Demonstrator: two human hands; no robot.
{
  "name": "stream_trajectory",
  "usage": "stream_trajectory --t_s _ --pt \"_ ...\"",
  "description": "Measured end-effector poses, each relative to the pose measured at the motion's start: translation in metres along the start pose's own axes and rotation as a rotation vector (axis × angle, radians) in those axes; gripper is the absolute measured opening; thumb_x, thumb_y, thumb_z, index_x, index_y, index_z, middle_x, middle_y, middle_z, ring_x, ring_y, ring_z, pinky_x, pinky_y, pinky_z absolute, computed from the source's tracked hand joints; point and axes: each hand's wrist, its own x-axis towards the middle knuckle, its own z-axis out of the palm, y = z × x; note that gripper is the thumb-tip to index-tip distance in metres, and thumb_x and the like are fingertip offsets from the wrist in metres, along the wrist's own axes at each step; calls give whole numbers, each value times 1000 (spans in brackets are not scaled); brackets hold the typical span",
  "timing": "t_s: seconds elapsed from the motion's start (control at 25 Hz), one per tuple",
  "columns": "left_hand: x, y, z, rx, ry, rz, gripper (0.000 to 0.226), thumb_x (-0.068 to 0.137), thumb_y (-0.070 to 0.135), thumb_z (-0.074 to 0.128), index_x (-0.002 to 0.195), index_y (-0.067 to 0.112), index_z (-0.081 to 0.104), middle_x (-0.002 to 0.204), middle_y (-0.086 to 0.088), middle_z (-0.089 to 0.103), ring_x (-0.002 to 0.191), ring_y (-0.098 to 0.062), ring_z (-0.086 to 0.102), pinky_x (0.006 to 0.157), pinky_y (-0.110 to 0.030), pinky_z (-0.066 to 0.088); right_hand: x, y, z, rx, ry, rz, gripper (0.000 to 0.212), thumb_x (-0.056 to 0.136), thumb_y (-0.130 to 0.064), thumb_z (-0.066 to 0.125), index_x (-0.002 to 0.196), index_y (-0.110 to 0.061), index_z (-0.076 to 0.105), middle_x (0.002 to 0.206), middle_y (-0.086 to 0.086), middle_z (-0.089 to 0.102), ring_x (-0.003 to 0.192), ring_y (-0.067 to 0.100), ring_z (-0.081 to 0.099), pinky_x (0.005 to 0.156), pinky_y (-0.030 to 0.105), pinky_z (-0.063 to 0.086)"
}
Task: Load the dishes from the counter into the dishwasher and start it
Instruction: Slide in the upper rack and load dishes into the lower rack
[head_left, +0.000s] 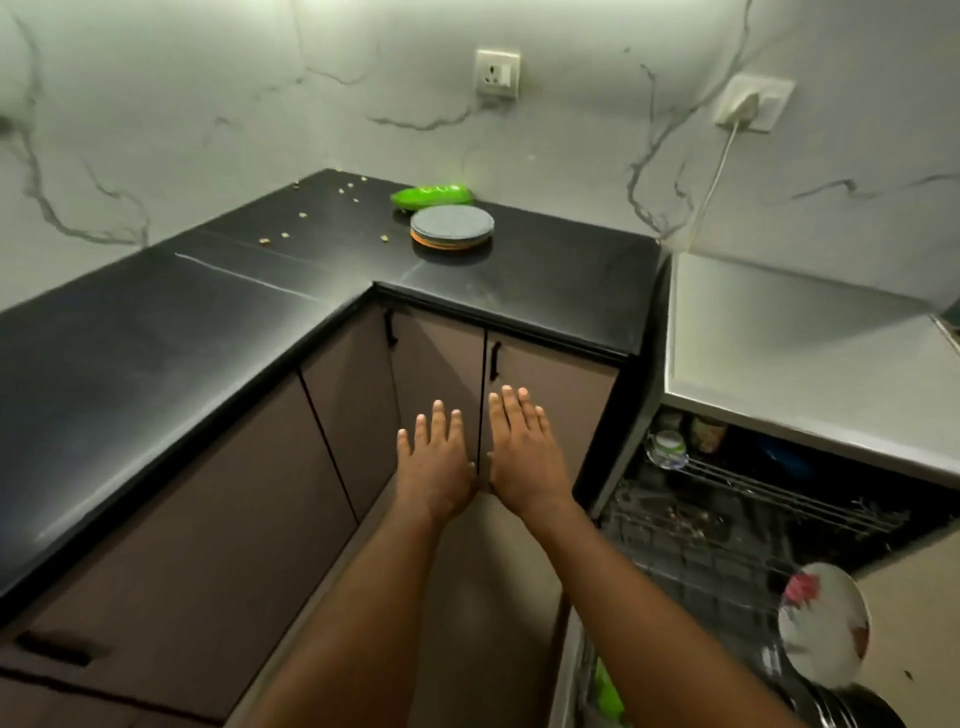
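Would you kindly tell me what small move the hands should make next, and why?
Probably reach forward to lift the stack of plates off the black counter: the left hand and right hand are both open and empty, and the dishwasher on the right stands open.

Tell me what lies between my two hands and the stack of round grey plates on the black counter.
Head view: only brown cabinet doors, then bare black counter, separate the left hand and right hand from the round grey plate stack.

Grey-topped plate stack (451, 227) beside green dish (431, 197) on black counter (156, 332).
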Motion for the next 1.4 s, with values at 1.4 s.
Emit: stream_trajectory --t_s 1.4 --pt "568 -166 -93 282 -450 31 136 69 43 86 155 21 -17 157 -13 -33 144 -44 -24 115 -65 0 576 67 103 -237 -172 54 67 96 -18 45 154 -13 11 162 9 11 149 25 8 121 42 12"
